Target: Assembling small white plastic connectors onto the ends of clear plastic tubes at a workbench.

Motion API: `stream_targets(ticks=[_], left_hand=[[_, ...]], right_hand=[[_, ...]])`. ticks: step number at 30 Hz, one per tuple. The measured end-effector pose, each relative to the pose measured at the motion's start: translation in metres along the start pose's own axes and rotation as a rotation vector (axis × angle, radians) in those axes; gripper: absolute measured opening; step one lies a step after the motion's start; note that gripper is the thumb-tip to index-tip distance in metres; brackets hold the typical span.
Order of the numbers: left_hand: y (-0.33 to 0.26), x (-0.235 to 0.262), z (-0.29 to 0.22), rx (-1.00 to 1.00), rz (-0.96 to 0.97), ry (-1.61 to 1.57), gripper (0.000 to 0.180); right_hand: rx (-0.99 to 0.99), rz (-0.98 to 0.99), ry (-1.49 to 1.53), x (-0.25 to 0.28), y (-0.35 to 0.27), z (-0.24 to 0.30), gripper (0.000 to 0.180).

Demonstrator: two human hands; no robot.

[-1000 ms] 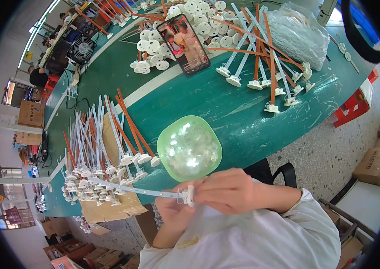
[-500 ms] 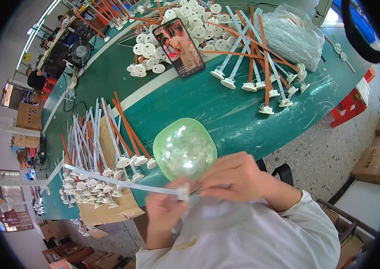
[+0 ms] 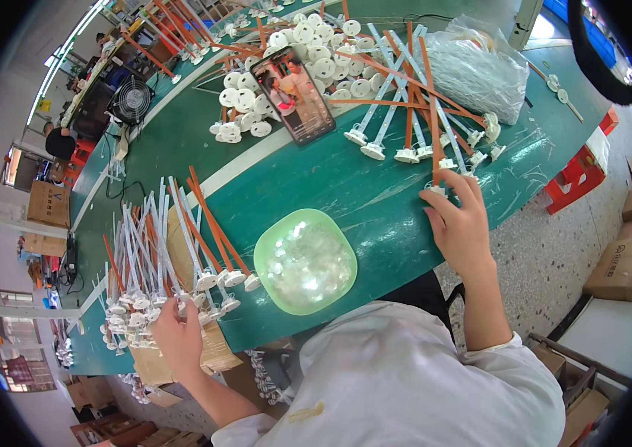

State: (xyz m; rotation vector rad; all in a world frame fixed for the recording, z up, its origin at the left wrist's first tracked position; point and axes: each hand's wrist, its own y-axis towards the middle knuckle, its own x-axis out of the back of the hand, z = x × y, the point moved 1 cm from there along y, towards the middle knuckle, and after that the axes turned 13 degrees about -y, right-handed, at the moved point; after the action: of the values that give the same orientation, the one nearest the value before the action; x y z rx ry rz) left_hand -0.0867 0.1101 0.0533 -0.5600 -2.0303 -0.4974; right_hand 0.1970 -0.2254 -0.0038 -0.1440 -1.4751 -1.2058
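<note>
At the left, my left hand [image 3: 179, 337] reaches into a bundle of thin pale and brown strips [image 3: 153, 246] with white round end pieces. Its thumb and fingertips close around the white end of one strip. On the right, my right hand [image 3: 463, 229] pinches the white round base [image 3: 439, 189] of a brown strip [image 3: 433, 127] in another crossed group on the green table. Between my hands stands a light green bowl [image 3: 351, 281] holding many small clear, shiny pieces [image 3: 307, 261].
Beyond the bowl, a phone [image 3: 293, 94] showing a video leans on a heap of white discs [image 3: 314, 45]. A clear plastic bag [image 3: 472, 67] lies at the far right. Cardboard [image 3: 219, 346] sits under the left bundle; a red stool [image 3: 576, 179] stands past the table edge.
My hands were together in front of the bowl, with a pale strip and its white end. They have parted: the left went to the left bundle, the right to the right-hand group.
</note>
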Motion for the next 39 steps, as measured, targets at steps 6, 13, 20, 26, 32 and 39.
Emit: stream_targets(ticks=[6, 13, 20, 26, 32, 39], left_hand=[[-0.002, -0.005, -0.009, 0.011, -0.146, 0.182, 0.043], [-0.012, -0.007, -0.017, -0.076, -0.278, 0.142, 0.039], [-0.051, -0.050, -0.060, -0.475, -0.082, -0.572, 0.024], [-0.082, -0.087, -0.103, -0.460, 0.619, -1.115, 0.033], [-0.084, -0.086, -0.101, -0.489, 0.767, -1.349, 0.040], [-0.089, -0.089, -0.090, -0.340, 0.716, -1.469, 0.041]], right_hand=[[-0.020, 0.021, 0.063, -0.008, 0.001, -0.007, 0.034], [0.005, -0.142, 0.341, 0.013, 0.005, 0.015, 0.025], [0.009, -0.206, 0.681, 0.001, -0.018, 0.047, 0.031], [0.334, -0.205, 0.995, 0.015, -0.021, 0.084, 0.027], [0.523, -0.311, 0.994, 0.012, -0.023, 0.102, 0.020], [0.509, -0.378, 0.786, 0.008, -0.025, 0.109, 0.013]])
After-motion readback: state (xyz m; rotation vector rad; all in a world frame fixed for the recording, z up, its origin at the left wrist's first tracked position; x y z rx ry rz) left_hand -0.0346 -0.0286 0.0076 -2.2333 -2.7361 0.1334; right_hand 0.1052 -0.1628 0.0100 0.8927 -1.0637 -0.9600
